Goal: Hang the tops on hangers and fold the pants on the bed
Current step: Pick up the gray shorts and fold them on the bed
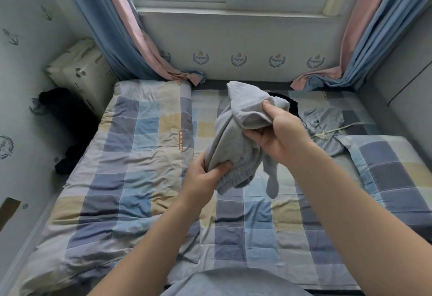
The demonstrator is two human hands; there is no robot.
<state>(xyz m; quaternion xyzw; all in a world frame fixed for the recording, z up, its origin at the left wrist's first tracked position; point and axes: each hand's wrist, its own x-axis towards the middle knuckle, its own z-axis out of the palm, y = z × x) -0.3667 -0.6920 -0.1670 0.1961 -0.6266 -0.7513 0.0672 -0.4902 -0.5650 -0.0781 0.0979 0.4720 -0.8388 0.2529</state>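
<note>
A bunched pair of light grey sweatpants hangs in the air above the checked bed. My left hand grips the lower part near the ribbed elastic waistband. My right hand pinches an upper fold of the same fabric, thumb on top. A loose end dangles below between my hands. A grey-blue garment with a pale drawstring lies flat on the bed to the right. Dark clothing peeks out behind the sweatpants.
A folded checked quilt lies at the right. Dark clothes sit in the gap at the bed's left edge, below a patterned storage bag. Blue and pink curtains hang at both sides of the window.
</note>
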